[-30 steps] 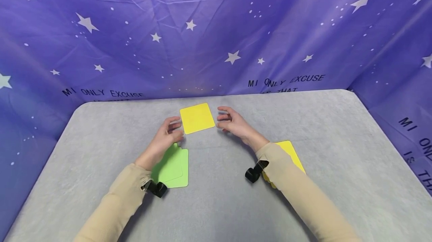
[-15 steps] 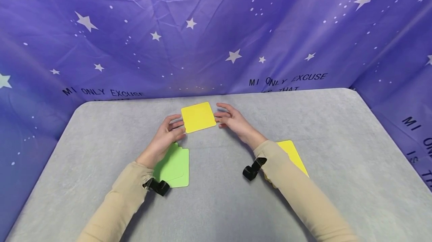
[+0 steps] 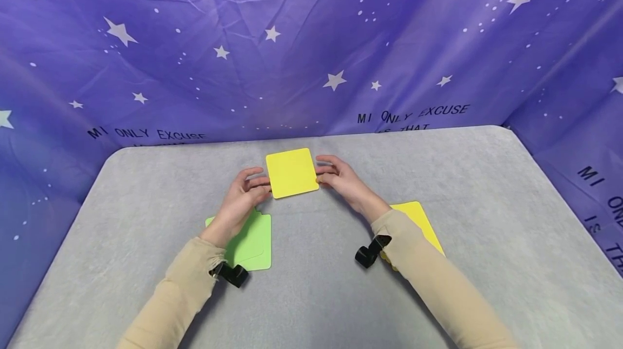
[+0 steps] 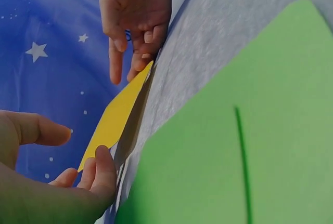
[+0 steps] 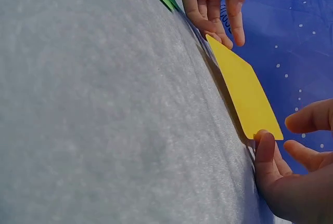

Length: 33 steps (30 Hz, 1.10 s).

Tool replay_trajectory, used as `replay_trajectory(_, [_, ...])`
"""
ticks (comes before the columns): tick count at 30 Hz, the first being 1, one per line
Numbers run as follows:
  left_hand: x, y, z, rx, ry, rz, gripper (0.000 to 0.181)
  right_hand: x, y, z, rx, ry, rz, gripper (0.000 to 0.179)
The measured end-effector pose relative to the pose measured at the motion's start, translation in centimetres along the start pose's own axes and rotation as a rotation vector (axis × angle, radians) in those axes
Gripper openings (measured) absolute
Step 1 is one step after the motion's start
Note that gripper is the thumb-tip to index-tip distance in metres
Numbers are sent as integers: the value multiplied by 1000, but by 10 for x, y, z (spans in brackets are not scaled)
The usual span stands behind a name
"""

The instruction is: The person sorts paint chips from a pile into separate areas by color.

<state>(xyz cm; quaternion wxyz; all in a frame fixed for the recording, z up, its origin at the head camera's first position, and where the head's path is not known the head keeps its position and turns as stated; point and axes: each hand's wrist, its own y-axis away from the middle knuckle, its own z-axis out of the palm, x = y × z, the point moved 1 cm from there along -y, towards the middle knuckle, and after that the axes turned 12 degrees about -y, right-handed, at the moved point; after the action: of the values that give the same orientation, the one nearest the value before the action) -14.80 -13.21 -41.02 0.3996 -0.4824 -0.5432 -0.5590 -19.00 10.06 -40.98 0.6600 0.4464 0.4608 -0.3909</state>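
Observation:
A square yellow card [image 3: 292, 173] with rounded corners is held level between two hands near the table's far side. In both wrist views a shadowed gap shows under it. At its left edge, the left hand [image 3: 237, 200] has its thumb and fingers on the rim, the index finger standing off. The right hand [image 3: 346, 182] pinches the opposite edge; in the right wrist view its thumb [image 5: 265, 143] overlaps the card's corner. Beneath the left wrist lie overlapping light green cards [image 3: 253, 246], partly covered by that hand. More yellow cards [image 3: 419, 216] lie partly hidden under the right forearm.
A grey table [image 3: 311, 295] with rounded far corners bears everything. Behind it and at both sides hangs a purple-blue cloth [image 3: 292, 57] with white stars and lettering. Each wrist carries a small black camera, the left camera [image 3: 236, 275] being close over the green cards.
Both hands have closed in on the yellow card's side edges. The card has risen off the table and shifted slightly right and toward the person. The green and other yellow cards stay put.

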Motion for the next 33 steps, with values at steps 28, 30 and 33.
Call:
replay_trajectory(28, [-10, 9, 22, -22, -25, 46, 65, 7, 28, -17, 4, 5, -74, 62])
replay_trajectory(30, [-10, 10, 24, -33, -28, 46, 65, 9, 31, -19, -10, 8, -77, 63])
replay_trajectory(33, [-11, 12, 27, -49, -43, 41, 63, 11, 35, -22, -23, 10, -75, 64])
